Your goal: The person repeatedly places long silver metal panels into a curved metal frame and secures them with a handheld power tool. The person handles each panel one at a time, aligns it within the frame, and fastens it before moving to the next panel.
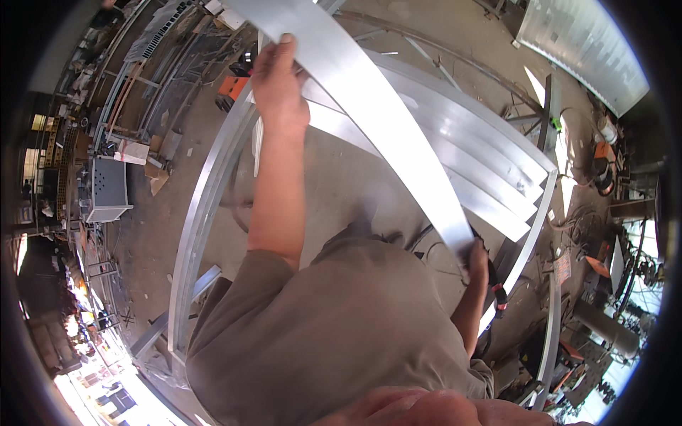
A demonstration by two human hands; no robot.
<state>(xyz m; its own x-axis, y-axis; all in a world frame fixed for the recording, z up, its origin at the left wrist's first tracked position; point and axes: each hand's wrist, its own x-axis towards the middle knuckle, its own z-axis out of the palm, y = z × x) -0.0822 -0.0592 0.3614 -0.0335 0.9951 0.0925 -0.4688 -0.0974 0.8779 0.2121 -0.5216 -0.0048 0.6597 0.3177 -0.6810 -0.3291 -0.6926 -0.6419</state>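
Note:
A long, shiny flat metal slat (394, 142) slants across in front of me, from the far middle down to the near right. My left hand (278, 89) grips its edge toward the far end, thumb lying on top. Around the near end, my right hand (476, 259) is closed, its fingers partly hidden and a little blurred. Beneath the raised slat, several similar slats (455, 131) lie side by side across a metal frame. That frame's left rail (199, 206) runs beside my left arm, and its right rail (534, 227) passes beyond my right hand.
An orange-and-black machine (231, 89) stands on the floor beyond the left rail. Racks of long bars (135, 85) and a grey metal cabinet (108, 188) line the left. A large metal sheet (582, 53) lies far right. Tools and cables clutter the right side.

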